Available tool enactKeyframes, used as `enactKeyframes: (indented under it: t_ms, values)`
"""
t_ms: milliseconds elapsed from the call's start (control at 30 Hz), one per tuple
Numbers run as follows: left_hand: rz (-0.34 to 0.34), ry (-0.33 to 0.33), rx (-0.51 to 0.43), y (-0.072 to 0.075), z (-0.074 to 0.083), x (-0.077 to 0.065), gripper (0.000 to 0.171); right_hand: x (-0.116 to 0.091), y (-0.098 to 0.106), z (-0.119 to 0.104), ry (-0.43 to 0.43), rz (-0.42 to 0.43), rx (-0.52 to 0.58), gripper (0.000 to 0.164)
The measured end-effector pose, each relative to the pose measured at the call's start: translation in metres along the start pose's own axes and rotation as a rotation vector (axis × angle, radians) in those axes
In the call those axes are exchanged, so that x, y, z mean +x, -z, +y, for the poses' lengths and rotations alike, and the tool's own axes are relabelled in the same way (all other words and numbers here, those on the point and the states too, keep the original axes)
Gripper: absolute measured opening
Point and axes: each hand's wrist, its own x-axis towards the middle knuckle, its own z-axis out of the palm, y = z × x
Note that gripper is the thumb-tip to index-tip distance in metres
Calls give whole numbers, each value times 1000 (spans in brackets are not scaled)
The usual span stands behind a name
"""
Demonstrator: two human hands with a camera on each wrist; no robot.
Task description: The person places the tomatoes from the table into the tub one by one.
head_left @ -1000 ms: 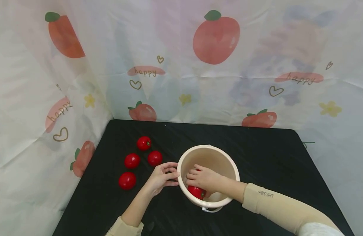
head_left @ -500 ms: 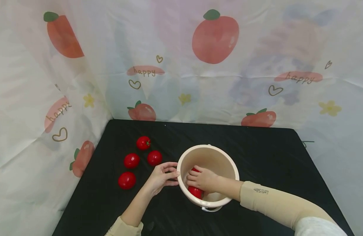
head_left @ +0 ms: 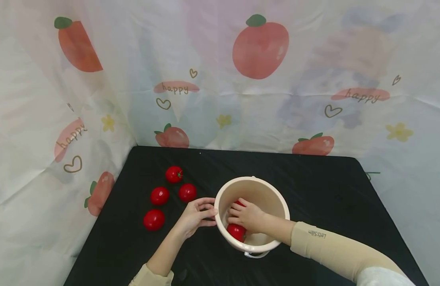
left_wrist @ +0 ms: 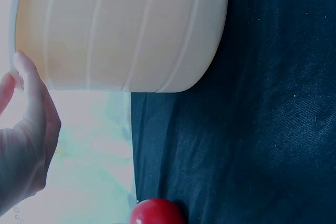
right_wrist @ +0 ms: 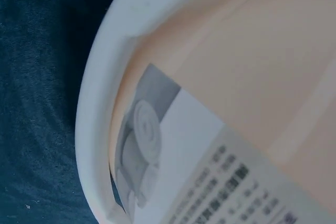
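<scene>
A cream bucket (head_left: 253, 248) stands upright on the black-covered table. At its left rim my left hand (head_left: 192, 216) pinches the edge, thumb at the top; the left wrist view shows these fingers against the bucket's ribbed wall (left_wrist: 121, 30). My right hand (head_left: 249, 217) reaches down inside, its fingers curled over a red tomato (head_left: 240, 203) that is mostly covered. Just below that hand, a second tomato (head_left: 235, 232) lies in the bucket. The right wrist view has no hand in it, only the bucket's outside with a printed label (right_wrist: 184, 166).
Several red tomatoes (head_left: 154, 220) lie on the black cloth (head_left: 320, 190) left of the bucket, one close to my left hand. The bucket's white handle (right_wrist: 94, 124) hangs at its near side. Patterned curtains (head_left: 220, 59) close off the back and sides.
My right hand has shifted slightly inside the bucket, and more of the lower tomato shows beneath it. The left hand, the bucket and the tomatoes on the cloth stay in place.
</scene>
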Motion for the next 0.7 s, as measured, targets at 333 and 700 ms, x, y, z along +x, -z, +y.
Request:
enactKeyframes:
  t_ms: [333,700]
  values:
    - [-2,-3,-13,1,0,-1,44,-7,20,16,-150,14,344,65]
    - [2,-2,-34,1,-2,0,44,-65,54,41,-666,404,841,62]
